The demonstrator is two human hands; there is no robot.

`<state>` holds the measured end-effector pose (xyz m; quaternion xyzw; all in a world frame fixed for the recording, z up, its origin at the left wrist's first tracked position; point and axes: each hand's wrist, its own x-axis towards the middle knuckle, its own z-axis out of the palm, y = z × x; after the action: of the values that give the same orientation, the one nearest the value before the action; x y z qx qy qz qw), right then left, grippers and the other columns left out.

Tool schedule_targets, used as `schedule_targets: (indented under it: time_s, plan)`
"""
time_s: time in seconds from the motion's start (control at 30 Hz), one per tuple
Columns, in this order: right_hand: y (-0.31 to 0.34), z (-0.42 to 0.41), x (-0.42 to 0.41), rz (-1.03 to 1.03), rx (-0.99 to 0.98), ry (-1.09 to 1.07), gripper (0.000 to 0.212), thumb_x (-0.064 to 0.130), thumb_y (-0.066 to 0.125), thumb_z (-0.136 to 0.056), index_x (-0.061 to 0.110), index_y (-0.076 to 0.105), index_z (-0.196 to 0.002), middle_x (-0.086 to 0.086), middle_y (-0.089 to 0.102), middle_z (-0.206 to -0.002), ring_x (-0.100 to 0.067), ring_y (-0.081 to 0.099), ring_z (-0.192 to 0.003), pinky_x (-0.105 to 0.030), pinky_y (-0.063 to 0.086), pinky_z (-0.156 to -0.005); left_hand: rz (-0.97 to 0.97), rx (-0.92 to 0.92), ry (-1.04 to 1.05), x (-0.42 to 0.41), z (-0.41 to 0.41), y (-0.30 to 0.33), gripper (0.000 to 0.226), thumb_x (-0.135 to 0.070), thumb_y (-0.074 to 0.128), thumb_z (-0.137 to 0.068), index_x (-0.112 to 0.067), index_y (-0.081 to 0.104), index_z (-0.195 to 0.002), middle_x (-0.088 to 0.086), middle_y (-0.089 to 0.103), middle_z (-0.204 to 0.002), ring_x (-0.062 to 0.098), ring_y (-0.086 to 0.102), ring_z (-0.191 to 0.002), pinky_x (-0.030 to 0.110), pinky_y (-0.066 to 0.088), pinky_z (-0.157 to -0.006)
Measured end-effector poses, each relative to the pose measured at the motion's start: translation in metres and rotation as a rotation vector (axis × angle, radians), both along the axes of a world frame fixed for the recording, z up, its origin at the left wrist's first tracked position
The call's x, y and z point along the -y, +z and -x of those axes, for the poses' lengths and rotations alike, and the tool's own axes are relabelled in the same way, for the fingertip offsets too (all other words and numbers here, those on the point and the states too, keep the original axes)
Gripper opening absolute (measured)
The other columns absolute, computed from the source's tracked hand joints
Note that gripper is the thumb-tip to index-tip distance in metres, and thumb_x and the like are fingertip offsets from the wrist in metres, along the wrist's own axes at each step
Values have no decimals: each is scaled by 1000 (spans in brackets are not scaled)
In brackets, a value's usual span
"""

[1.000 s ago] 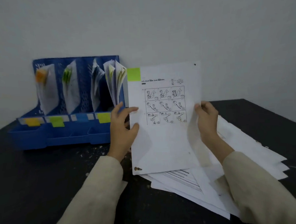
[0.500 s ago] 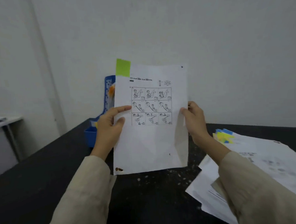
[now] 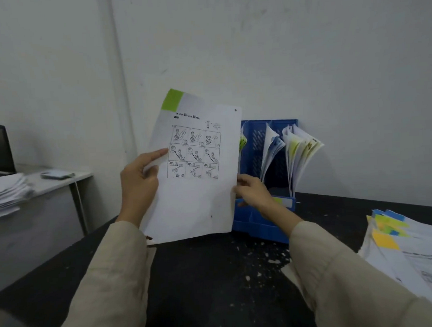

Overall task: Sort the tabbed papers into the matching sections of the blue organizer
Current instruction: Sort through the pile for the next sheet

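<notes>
I hold up a white paper (image 3: 197, 201) with a green tab (image 3: 172, 99) at its top left corner and comic panels printed on it. My left hand (image 3: 138, 185) grips its left edge, thumb across the front. My right hand (image 3: 252, 191) pinches its right edge. Behind the sheet stands the blue organizer (image 3: 263, 221), partly hidden by it; two of its sections on the right hold curled papers (image 3: 296, 149). A stack of tabbed papers (image 3: 412, 250) with yellow, green and blue tabs lies on the black table at the right.
White flecks are scattered over the black table (image 3: 216, 288). A grey side table (image 3: 60, 181) at the left carries a paper stack (image 3: 4, 194) and a dark chair back. A white wall stands close behind the organizer.
The view has swung so the organizer now shows to the right of the sheet. The held paper has tilted and shifted left. Both hands keep their hold on its edges.
</notes>
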<state>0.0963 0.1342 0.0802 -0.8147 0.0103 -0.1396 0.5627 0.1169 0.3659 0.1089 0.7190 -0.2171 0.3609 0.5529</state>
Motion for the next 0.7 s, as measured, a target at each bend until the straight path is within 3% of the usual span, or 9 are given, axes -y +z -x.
schedule_targets:
  time_s: [0.17,0.3,0.43,0.6,0.7]
  plan:
    - [6,-13,-7,-114,-72,54,46,4,44,-95,14,41,-140,-3,50,-138,-26,60,-108,-29,52,-68,-23,77,71,-12,-8,7,46,13,45,-86,-16,66,-115,-6,60,-114,10,56,-107,7,42,-90]
    - [12,-17,-9,-148,-105,79,54,6,44,-98,17,27,-148,-1,32,-151,-25,63,-95,-30,55,-65,-28,96,108,-9,-9,15,46,13,44,-85,-13,66,-117,-8,58,-114,5,54,-105,0,38,-88]
    - [13,-18,-8,-195,-140,96,56,6,42,-98,18,22,-150,0,28,-153,-29,65,-92,-31,55,-63,-30,158,103,7,-12,29,46,15,43,-85,-9,64,-118,-8,57,-113,-2,51,-103,-2,35,-89]
    - [10,-19,-7,-185,-133,65,52,5,40,-98,19,30,-146,-2,36,-148,-34,65,-99,-40,55,-77,-67,256,89,36,-21,48,48,18,40,-85,-4,60,-122,2,59,-121,7,51,-111,-1,32,-94]
    - [7,-19,-6,-170,-131,59,53,6,40,-98,20,27,-148,-1,31,-152,-33,66,-97,-39,56,-75,-69,294,108,55,-24,58,49,18,39,-85,-2,58,-125,10,60,-126,10,51,-115,-1,29,-98]
